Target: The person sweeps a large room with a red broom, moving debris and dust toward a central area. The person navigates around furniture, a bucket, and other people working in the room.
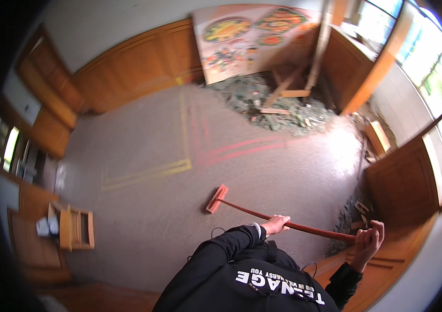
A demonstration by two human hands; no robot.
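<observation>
A broom [255,212] with a long reddish-brown handle slants across the view in front of me. Its orange-red head [217,199] is at the floor, left of my hands; its bristles cannot be made out. Partway along the handle, my left hand [275,224] is closed round it. My right hand [369,242] grips the handle near its upper end, farther right. Both forearms are in black sleeves.
Rubble [278,106] and a broken wooden frame [287,93] lie at the far wall, below a food-picture board [255,39]. More debris [353,216] runs along the right wall. A wooden chair [77,228] stands left. Yellow lines [148,172] and red lines [236,149] mark the grey floor.
</observation>
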